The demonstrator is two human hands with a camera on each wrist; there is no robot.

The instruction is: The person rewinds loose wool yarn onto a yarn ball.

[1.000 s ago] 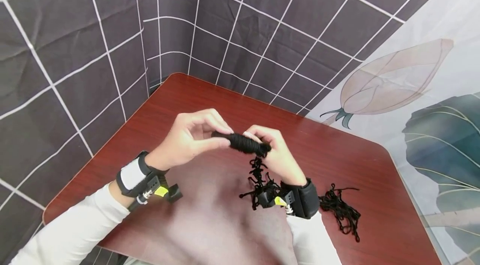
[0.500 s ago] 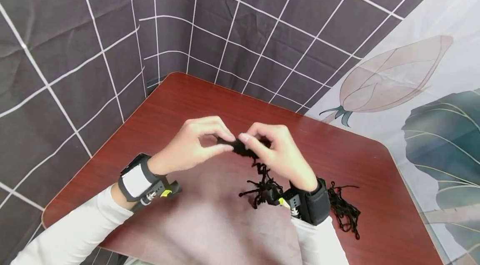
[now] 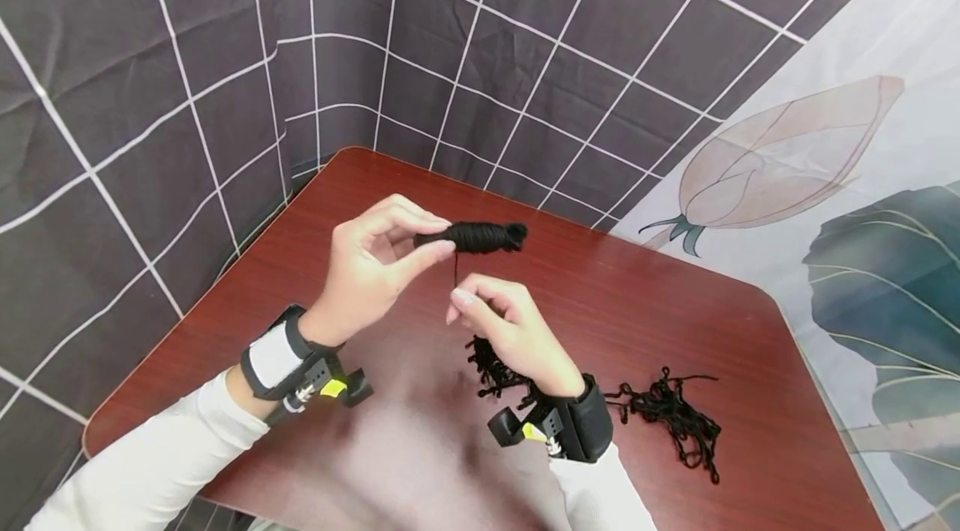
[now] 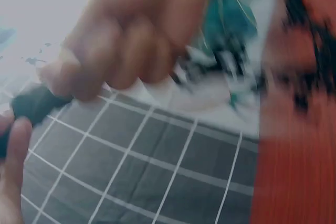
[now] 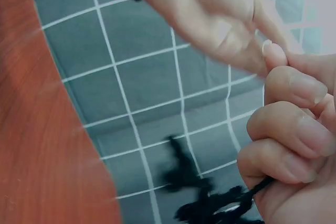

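Observation:
In the head view my left hand (image 3: 363, 277) pinches one end of a thick roll of wound black cord (image 3: 486, 237) between thumb and fingers, holding it roughly level above the table. A single strand (image 3: 456, 268) runs down from the roll to my right hand (image 3: 517, 339), whose thumb and curled fingers pinch it. More black cord, kinked and bunched (image 3: 491, 368), hangs below the right hand. The right wrist view shows the cord (image 5: 215, 203) coming out under the curled fingers (image 5: 286, 129). The left wrist view is blurred; the roll (image 4: 37, 103) shows at its left.
A loose tangle of black cord (image 3: 682, 423) lies on the reddish-brown table (image 3: 720, 323) at right, with a length trailing towards the right wrist. Grey grid-patterned cloth (image 3: 450, 31) hangs behind and at left. A white cloth with printed flowers (image 3: 765, 156) hangs at right.
The right hand has left the roll and moved down and towards me, drawing a strand straight below it. The left hand has raised the roll slightly, so its far end is uncovered.

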